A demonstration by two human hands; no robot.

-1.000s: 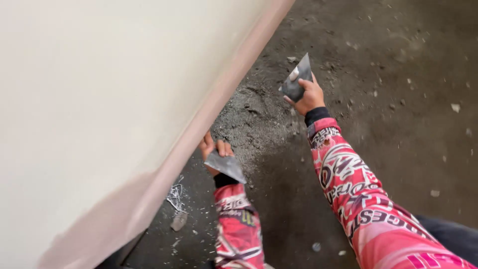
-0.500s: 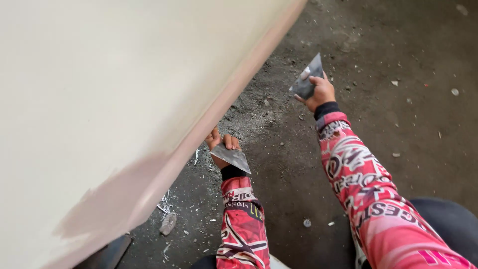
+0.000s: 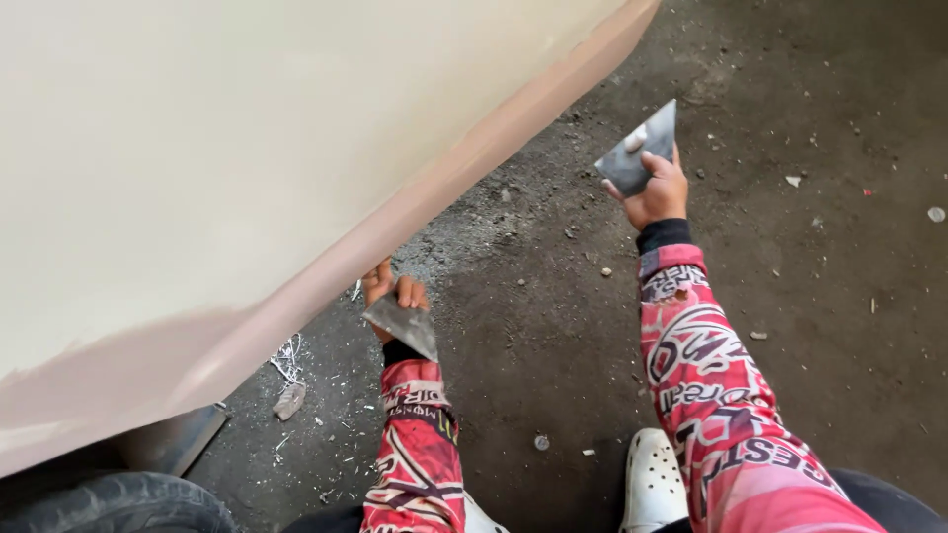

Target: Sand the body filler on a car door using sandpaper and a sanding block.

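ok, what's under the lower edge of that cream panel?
Under the cream panel: dirty floor, a grey scrap, white shavings, part of a tyre. The left hand holds a metal spreader at the edge. Anything further beneath is hidden by the panel.

My left hand (image 3: 393, 293) is partly tucked behind the cream panel's (image 3: 247, 158) lower edge; the tyre (image 3: 118, 503), lower left, is cut off by the frame.

Dusty dark floor (image 3: 810, 296) strewn with debris; black tyre (image 3: 118, 503); white clog (image 3: 652, 484).
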